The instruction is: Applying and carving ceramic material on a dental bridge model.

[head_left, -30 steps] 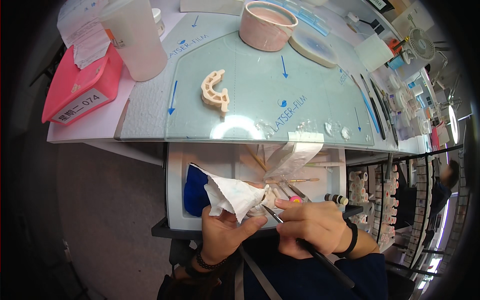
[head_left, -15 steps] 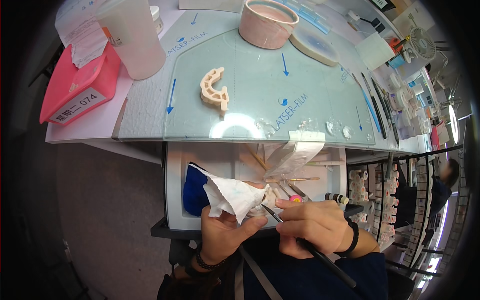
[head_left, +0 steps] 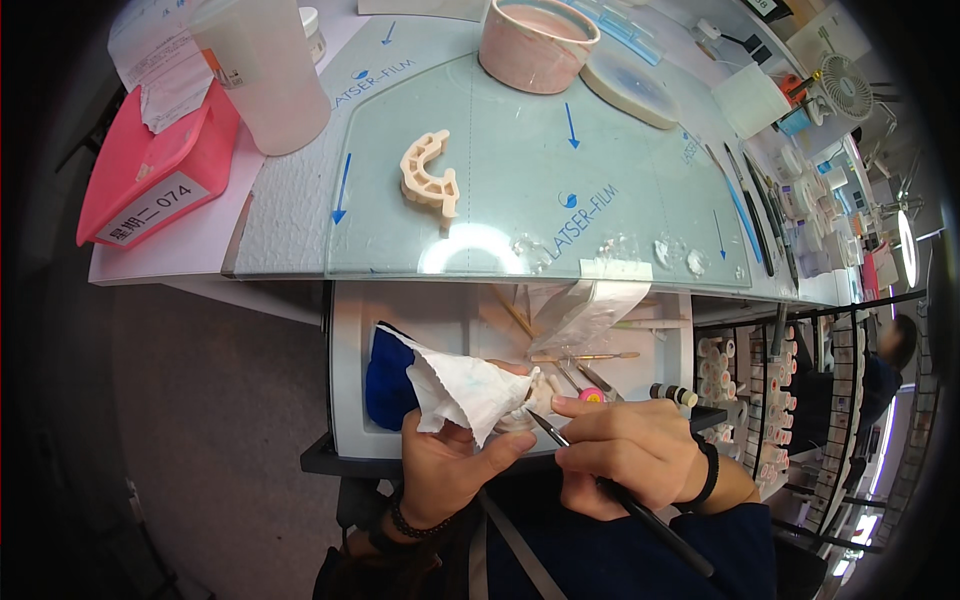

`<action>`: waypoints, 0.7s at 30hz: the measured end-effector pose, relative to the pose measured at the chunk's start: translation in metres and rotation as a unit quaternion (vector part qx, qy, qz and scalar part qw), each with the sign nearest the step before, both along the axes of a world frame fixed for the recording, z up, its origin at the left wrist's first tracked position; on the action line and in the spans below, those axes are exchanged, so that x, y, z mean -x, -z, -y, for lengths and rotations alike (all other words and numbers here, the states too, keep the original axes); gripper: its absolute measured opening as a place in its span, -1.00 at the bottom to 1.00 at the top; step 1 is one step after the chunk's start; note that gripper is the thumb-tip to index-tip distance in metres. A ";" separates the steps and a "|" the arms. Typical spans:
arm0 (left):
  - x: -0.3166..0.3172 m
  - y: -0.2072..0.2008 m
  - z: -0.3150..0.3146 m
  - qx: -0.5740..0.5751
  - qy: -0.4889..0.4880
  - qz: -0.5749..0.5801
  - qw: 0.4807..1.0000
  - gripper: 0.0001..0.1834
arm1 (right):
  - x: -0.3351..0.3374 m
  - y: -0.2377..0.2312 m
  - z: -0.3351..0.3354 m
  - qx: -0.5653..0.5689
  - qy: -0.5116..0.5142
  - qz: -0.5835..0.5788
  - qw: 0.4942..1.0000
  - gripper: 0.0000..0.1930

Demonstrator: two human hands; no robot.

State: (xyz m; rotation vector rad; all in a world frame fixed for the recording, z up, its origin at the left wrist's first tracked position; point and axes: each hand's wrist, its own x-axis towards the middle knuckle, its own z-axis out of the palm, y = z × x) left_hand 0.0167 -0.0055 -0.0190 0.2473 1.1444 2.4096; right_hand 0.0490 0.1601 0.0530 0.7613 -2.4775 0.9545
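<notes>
My left hand (head_left: pixel 455 475) is closed round a small pale dental model (head_left: pixel 541 393) and a crumpled white tissue (head_left: pixel 465 392), over the open drawer. The tissue drapes above the fingers and hides part of the model. In my right hand (head_left: pixel 625 450) is a fine brush (head_left: pixel 660 532) with a long black handle, gripped like a pen. Its dark, narrow tip points at the model, at or very close to its surface. On the glass plate beyond lies a beige horseshoe-shaped dental arch piece (head_left: pixel 430 178), apart from both hands.
The drawer (head_left: pixel 400 305) contains a blue cloth (head_left: pixel 388 385), wooden-handled tools (head_left: pixel 585 358) and a plastic bag (head_left: pixel 590 310). On the desk stand a pink tray (head_left: pixel 165 175), a translucent jug (head_left: pixel 265 90) and a pink ceramic cup (head_left: pixel 535 45). Several brushes (head_left: pixel 752 205) lie at right.
My right hand and the brush have shifted very slightly to the right. The left hand keeps its hold on the model and tissue.
</notes>
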 end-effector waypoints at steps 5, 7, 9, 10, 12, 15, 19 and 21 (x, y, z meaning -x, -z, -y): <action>0.001 0.001 0.000 -0.001 -0.001 -0.010 1.000 -0.49 | -0.002 0.001 -0.001 0.005 0.002 0.005 1.000 -0.80; 0.000 0.001 0.000 -0.002 -0.002 -0.011 1.000 -0.49 | -0.001 -0.004 -0.001 -0.009 0.007 0.009 1.000 -0.79; 0.000 0.001 0.001 -0.001 0.006 -0.002 1.000 -0.48 | -0.001 -0.004 -0.001 -0.023 0.012 0.014 1.000 -0.78; 0.000 0.001 0.001 -0.001 0.006 -0.002 1.000 -0.48 | 0.000 -0.002 -0.001 -0.015 0.008 0.009 1.000 -0.78; 0.000 0.001 0.001 -0.001 0.003 -0.007 1.000 -0.48 | -0.001 -0.001 -0.001 -0.008 0.005 0.003 1.000 -0.77; 0.000 0.001 0.001 -0.003 0.007 -0.004 1.000 -0.48 | 0.000 -0.001 -0.001 -0.003 -0.005 0.005 1.000 -0.76; 0.001 0.000 0.001 0.003 0.009 -0.003 1.000 -0.49 | 0.001 0.000 0.000 -0.006 0.005 -0.008 1.000 -0.77; 0.001 0.000 0.002 0.008 0.017 0.009 1.000 -0.49 | 0.000 0.000 0.000 -0.006 0.004 -0.006 1.000 -0.78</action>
